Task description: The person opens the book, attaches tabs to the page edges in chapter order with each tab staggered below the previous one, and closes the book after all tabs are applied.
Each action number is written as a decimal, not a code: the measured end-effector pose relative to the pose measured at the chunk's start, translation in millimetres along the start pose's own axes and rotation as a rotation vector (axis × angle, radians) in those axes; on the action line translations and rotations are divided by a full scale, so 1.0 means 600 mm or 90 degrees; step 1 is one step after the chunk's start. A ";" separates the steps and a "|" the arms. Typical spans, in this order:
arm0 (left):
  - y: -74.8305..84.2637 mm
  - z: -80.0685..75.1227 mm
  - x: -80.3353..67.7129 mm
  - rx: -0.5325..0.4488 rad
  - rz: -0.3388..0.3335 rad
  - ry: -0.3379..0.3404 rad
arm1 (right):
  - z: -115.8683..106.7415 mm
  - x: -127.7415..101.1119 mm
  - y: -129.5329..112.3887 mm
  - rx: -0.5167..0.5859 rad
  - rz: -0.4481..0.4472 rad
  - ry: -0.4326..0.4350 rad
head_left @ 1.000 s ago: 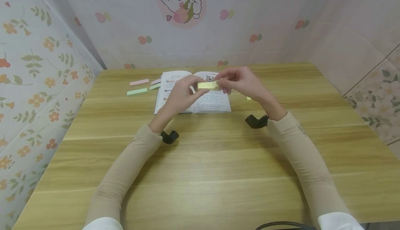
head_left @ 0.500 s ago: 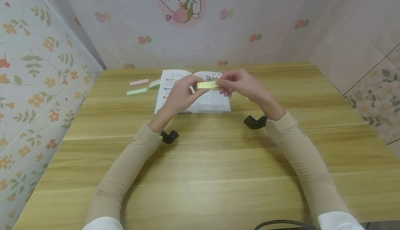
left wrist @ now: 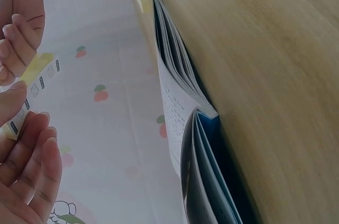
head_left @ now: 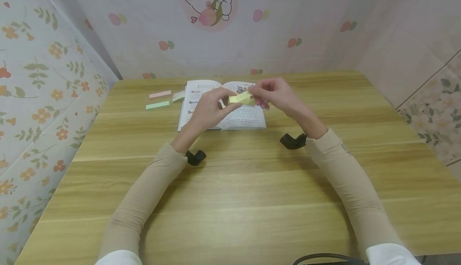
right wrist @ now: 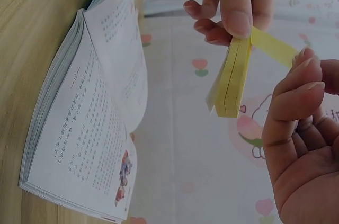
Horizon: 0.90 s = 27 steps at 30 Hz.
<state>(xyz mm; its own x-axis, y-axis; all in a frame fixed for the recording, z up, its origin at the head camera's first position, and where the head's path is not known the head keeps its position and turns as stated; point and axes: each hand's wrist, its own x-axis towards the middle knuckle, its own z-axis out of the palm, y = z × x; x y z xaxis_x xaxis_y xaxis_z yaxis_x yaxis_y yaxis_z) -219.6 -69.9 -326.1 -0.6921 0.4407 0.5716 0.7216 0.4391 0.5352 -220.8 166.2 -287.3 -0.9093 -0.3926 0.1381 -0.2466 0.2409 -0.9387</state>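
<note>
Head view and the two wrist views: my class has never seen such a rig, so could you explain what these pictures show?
There is no robot here, only a person's bare left hand and right hand. The widest picture is taken from the head, looking forward and down. The other two come from the left wrist camera and the right wrist camera, showing the scene turned sideways. On the table lies an open book, with a pink strip and a green strip to its left. Above the book, the left hand holds a yellow paper pad, while the right hand pinches the end of a yellow sheet angled away from the pad.
</note>
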 end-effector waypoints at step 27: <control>0.005 -0.003 0.001 0.022 -0.022 -0.010 | 0.008 -0.001 -0.003 0.044 -0.076 0.014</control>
<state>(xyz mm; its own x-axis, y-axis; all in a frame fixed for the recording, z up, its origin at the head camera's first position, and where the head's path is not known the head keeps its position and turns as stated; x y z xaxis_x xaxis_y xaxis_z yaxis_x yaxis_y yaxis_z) -217.9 -69.7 -323.2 -0.7175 0.4370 0.5425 0.6961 0.4807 0.5333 -218.1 161.7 -287.6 -0.8820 -0.3955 0.2562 -0.3304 0.1313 -0.9347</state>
